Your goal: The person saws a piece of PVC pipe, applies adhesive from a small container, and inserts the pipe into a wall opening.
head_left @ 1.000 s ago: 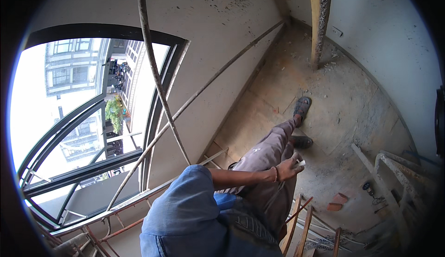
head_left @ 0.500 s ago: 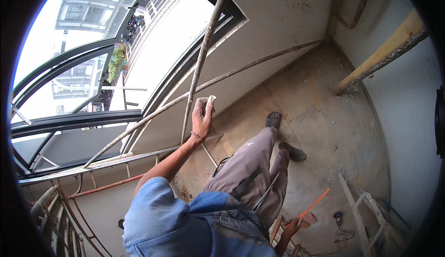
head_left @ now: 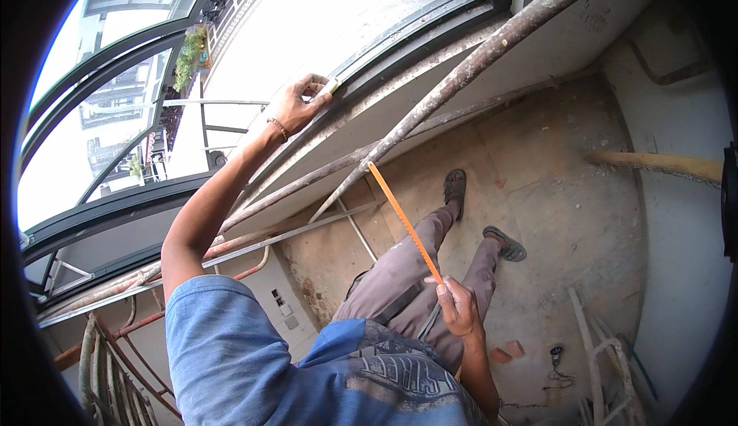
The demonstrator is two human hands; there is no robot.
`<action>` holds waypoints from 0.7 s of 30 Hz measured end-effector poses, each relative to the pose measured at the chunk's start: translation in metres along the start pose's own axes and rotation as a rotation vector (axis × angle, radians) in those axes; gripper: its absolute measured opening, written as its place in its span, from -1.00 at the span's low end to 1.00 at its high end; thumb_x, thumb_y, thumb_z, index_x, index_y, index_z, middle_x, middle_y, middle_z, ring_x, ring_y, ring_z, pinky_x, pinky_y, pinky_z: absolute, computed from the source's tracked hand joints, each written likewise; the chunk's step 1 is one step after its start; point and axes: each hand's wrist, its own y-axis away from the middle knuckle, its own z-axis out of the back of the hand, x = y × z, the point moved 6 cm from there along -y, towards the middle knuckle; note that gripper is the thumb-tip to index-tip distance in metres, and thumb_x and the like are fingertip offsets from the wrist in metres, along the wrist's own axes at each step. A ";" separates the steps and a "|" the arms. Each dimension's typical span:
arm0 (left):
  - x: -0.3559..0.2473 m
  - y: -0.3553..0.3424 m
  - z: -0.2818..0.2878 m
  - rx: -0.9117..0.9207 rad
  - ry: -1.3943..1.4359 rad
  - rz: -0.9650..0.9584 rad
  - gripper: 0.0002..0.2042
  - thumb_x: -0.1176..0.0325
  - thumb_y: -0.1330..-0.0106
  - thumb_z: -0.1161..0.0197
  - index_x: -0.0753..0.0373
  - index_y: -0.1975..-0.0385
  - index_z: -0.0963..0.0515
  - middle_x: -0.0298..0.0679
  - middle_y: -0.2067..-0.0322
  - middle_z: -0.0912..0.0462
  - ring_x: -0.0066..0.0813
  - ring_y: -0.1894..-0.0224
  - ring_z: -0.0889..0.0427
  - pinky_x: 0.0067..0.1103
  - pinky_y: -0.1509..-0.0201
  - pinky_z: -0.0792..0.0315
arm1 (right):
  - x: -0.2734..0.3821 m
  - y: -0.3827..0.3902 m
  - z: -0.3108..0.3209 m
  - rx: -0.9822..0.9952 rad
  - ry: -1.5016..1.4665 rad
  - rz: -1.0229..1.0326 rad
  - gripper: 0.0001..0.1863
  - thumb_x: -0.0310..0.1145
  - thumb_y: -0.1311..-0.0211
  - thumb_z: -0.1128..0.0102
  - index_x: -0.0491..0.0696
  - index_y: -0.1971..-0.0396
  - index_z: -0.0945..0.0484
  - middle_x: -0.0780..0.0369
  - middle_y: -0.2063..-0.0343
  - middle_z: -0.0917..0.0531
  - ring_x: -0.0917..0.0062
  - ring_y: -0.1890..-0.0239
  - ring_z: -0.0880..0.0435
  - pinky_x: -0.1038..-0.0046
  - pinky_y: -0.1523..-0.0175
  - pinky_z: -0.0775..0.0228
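Observation:
My left hand [head_left: 298, 109] is raised at the window's dark frame [head_left: 400, 55]. Its fingers pinch a small cream-coloured piece [head_left: 329, 87], which lies at the frame's inner edge; whether it touches the frame I cannot tell. In front of my trousers, my right hand [head_left: 460, 311] is closed on one end of an orange hacksaw blade [head_left: 405, 226]. The toothed strip slants up and to the left, its far tip beside a rusty scaffold pipe [head_left: 446, 84] in the picture.
More pipes and a metal rail [head_left: 307, 231] cross below the window. A yellowish pole [head_left: 669, 166] stands at the right. On the floor lie reddish fragments [head_left: 503, 351] and a black corded object [head_left: 556, 357], near a whitish metal frame [head_left: 590, 341].
The left hand has moved up and left to the window frame with the cream piece. From low at the right, the right hand has raised the blade toward the middle. The view has shifted.

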 end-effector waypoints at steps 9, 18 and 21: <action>0.000 -0.007 0.000 0.134 0.265 -0.052 -0.71 0.20 -0.26 -0.26 0.26 0.15 -0.52 -0.32 0.39 -0.60 -0.64 0.36 -0.54 -0.60 0.28 -0.44 | 0.139 -0.192 -0.047 -0.240 0.543 0.347 -0.58 -0.49 -0.18 0.03 -0.28 -0.06 -0.30 -0.08 0.51 -0.57 0.04 0.42 -0.61 0.11 0.29 -0.41; 0.004 -0.025 0.008 0.277 0.186 -0.201 -0.67 0.20 -0.32 -0.16 0.36 0.11 -0.49 -0.15 0.23 -0.61 -0.42 0.14 -0.55 -0.49 0.01 -0.40 | 0.163 -0.297 -0.081 -0.234 0.801 0.213 -0.85 -0.41 -0.21 0.04 -0.20 0.36 -0.38 -0.07 0.60 -0.59 -0.01 0.43 -0.63 0.06 0.27 -0.46; 0.019 -0.025 0.003 0.281 0.154 -0.204 -0.68 0.21 -0.31 -0.16 0.35 0.13 -0.48 -0.03 0.21 -0.60 -0.28 0.14 -0.57 -0.44 0.02 -0.41 | 0.155 -0.303 -0.092 -0.225 0.811 0.189 -0.85 -0.39 -0.21 0.03 -0.19 0.38 -0.39 -0.08 0.58 -0.60 0.00 0.42 -0.63 0.06 0.27 -0.46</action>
